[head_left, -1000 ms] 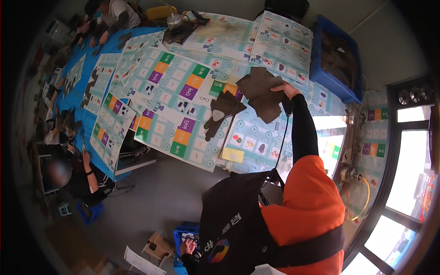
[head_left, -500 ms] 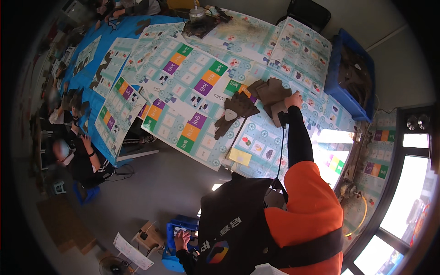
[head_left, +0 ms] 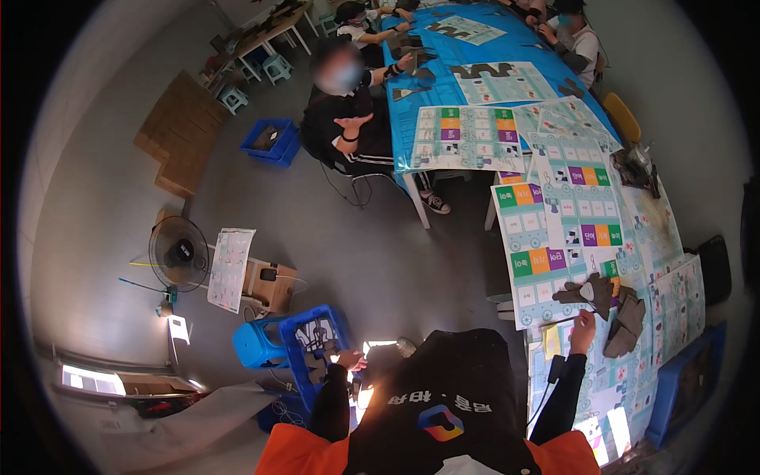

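My left hand (head_left: 352, 361) is low on the left, fingers apart, beside the right rim of a blue crate (head_left: 338, 318). Grey-brown flat pieces (head_left: 316, 369) lie in that crate. Over the paper-covered table on the right, my right hand (head_left: 583, 331) has its fingers drawn together; whether anything is between them is hidden. Just beyond its fingertips lie dark grey-brown gloves (head_left: 584, 294) with a pale oval on top. To their right is a stack of similar flat brown pieces (head_left: 625, 323). A yellow paper slip (head_left: 552, 341) lies left of the hand.
Printed sheets (head_left: 529, 305) cover the near table. A blue-covered table (head_left: 412, 150) continues beyond, with a seated co-worker (head_left: 352, 119) at its left side. A blue stool (head_left: 259, 343), a fan (head_left: 180, 253) and a cardboard box (head_left: 273, 286) stand left. Another blue crate (head_left: 671, 396) is at right.
The view has swung left, bringing the floor crate and fan into fuller sight. My right hand has shifted from the brown stack toward the near side of the gloves. My left hand stays near the crate.
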Demonstrator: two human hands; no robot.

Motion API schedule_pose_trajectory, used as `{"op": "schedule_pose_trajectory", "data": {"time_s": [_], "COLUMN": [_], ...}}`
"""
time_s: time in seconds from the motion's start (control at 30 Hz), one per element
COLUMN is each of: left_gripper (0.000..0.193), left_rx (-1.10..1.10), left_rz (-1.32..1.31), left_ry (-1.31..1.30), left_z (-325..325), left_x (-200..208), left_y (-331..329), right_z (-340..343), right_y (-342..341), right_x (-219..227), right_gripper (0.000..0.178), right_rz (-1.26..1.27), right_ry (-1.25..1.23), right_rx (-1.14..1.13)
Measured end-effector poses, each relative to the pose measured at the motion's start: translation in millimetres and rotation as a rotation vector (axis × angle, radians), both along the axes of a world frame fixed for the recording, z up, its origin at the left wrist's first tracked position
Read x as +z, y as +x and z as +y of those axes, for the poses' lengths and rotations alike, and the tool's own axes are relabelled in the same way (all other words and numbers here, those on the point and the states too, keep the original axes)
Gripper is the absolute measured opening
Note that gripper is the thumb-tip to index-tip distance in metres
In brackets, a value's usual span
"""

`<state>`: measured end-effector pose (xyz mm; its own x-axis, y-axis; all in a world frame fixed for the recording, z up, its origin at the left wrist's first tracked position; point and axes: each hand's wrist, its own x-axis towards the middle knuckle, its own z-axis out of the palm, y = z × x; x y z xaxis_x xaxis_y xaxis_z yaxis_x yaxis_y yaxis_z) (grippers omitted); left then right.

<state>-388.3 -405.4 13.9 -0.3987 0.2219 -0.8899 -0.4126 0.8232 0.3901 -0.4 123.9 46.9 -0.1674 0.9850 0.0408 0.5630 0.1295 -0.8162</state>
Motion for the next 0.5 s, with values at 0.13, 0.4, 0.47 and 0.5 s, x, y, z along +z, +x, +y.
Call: {"op": "schedule_pose_trajectory", "data": {"time_s": [0.13,0.4,0.47,0.5], "left_gripper": [0.032,0.029,0.028,0.029], "left_rx": [0.154,0.408,0.413,0.495], "left_rz": [-0.003,-0.104,-0.09,-0.059], "left_ry": [0.074,0.131,0.11,0.141], "left_z": [-43.8,-115.4,-123.9,-131.9], "left_x": [-30.2,-87.4,-93.5,-100.1], "left_y": [-2.7,14.7,23.0,29.1], "right_z": [-54.6,-114.6,-117.3,-116.8], "right_y": [-94.9,-196.5,-214.6,-219.9], "right_x": [2.9,-31.9,-34.3,-36.8], "right_gripper": [0.015,0.013,0.012,0.01], "right_rz": [0.062,-0.368,-0.503,-0.633], "right_ry": [-0.186,-0.635,-0.658,-0.681], "right_rx": [0.333,0.914,0.946,0.983]}}
